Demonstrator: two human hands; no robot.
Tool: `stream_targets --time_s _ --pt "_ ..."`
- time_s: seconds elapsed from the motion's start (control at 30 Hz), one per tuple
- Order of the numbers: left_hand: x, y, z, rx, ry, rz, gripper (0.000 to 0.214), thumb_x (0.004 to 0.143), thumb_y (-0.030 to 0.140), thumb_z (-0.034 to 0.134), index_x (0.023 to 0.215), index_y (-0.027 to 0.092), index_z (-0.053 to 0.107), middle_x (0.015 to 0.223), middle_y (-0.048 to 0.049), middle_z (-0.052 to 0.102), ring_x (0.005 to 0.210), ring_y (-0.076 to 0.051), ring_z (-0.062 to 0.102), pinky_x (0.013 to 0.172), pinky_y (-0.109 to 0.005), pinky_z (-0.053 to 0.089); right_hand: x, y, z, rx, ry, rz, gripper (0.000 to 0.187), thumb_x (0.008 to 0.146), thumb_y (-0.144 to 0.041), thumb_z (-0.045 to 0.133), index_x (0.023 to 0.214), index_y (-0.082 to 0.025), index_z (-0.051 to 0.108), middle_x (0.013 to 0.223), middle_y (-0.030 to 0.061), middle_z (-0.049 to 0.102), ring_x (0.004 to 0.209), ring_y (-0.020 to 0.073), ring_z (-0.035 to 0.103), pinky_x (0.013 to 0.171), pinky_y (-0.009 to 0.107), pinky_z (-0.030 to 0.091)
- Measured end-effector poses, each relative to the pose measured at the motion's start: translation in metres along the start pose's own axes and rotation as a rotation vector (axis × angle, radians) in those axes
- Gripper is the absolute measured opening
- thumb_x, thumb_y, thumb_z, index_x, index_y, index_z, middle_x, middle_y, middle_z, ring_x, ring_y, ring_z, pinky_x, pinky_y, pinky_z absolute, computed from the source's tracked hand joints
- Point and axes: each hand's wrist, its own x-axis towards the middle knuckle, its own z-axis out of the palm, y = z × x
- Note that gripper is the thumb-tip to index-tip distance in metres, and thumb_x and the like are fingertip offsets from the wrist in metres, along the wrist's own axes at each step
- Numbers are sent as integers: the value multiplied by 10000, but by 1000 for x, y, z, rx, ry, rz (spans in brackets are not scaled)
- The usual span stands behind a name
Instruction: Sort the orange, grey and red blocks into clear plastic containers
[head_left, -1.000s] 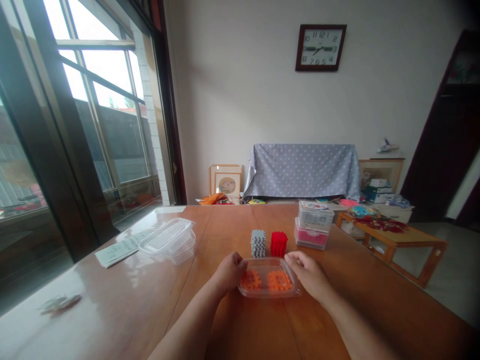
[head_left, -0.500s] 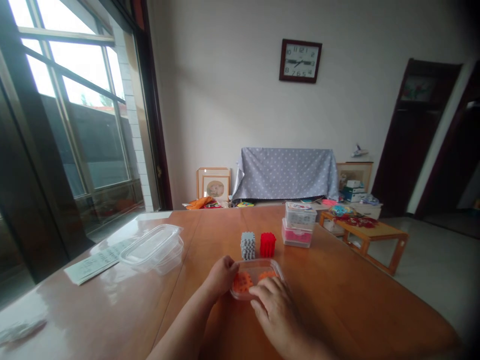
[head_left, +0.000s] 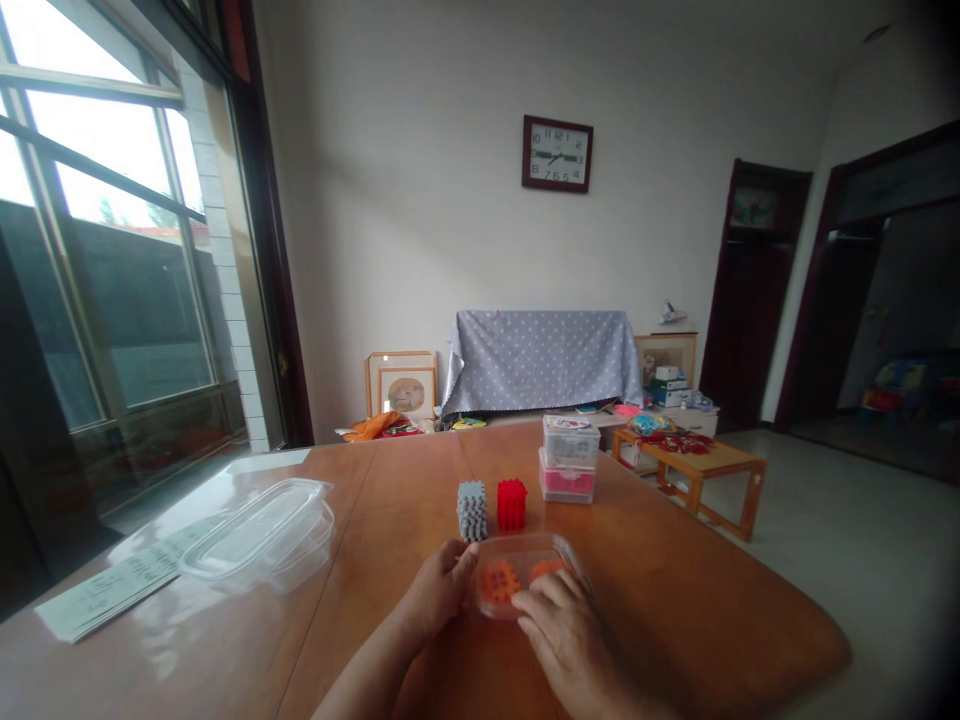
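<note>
A clear plastic container (head_left: 525, 541) stands on the wooden table, with flat orange toothed pieces inside: one orange piece (head_left: 498, 580) at the left and another, partly covered by fingers, at the right. At the container's left side my left hand (head_left: 444, 585) is closed, thumb and fingers pinching the rim. My right hand (head_left: 564, 620) reaches over the front right, its fingers curled together beside the right orange piece; whether they grip anything is hidden. Just behind the container are a grey block stack (head_left: 472, 511) and a red toothed cube (head_left: 511, 504).
Two stacked clear boxes (head_left: 569, 458), the lower holding something pink, stand farther back. Clear plastic lids or trays (head_left: 259, 530) lie at the left over printed paper sheets (head_left: 112, 585). Beyond the table's right edge is a low wooden table (head_left: 690, 460).
The view has turned right and tilted slightly up, so everything sits further left and lower. Both hands keep about the same places at the container; the left orange piece shows more fully.
</note>
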Motion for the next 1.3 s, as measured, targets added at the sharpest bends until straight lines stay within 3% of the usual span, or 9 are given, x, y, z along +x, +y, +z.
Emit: stream_targets --time_s 0.4,0.6,0.83,1.07,1.17,1.3 --pt "-1 6 -8 -33 15 8 680 789 829 500 955 173 565 565 43 532 500 -137 471 491 -250 352 1 111 -10 -229 88 68 247 938 -182 548 1059 -301 727 990 36 694 956 237 580 889 395 415" --pt "3 -2 -9 34 19 45 611 831 766 503 939 169 583 590 29 550 526 -150 502 522 -262 365 21 143 -12 -251 48 125 257 926 -163 544 1047 -285 735 1002 49 695 970 236 581 867 371 420" --pt "6 -6 -13 90 44 78 534 867 689 511 938 173 623 602 24 564 553 -151 519 543 -255 374 43 149 -16 -237 25 116 287 921 -102 514 1039 -231 741 985 70 690 1025 239 569 902 377 410" --pt "5 -4 -17 120 54 99 480 889 640 508 914 176 628 618 8 590 575 -160 544 552 -251 384 45 155 -12 -211 70 106 324 880 -104 563 1139 -224 717 1044 75 696 1059 244 575 945 405 421" --pt "6 -4 -19 136 60 103 476 904 628 498 930 174 637 626 7 597 583 -160 552 560 -250 380 41 138 -9 -186 145 78 342 881 -148 588 1199 -221 691 1128 89 689 1100 265 563 985 431 416" --pt "9 -8 -21 174 74 109 467 921 609 488 948 170 645 627 9 595 597 -163 558 562 -250 363 42 86 -5 -39 110 -7 282 902 -156 577 1154 -216 688 1124 85 684 1062 247 576 950 391 441"
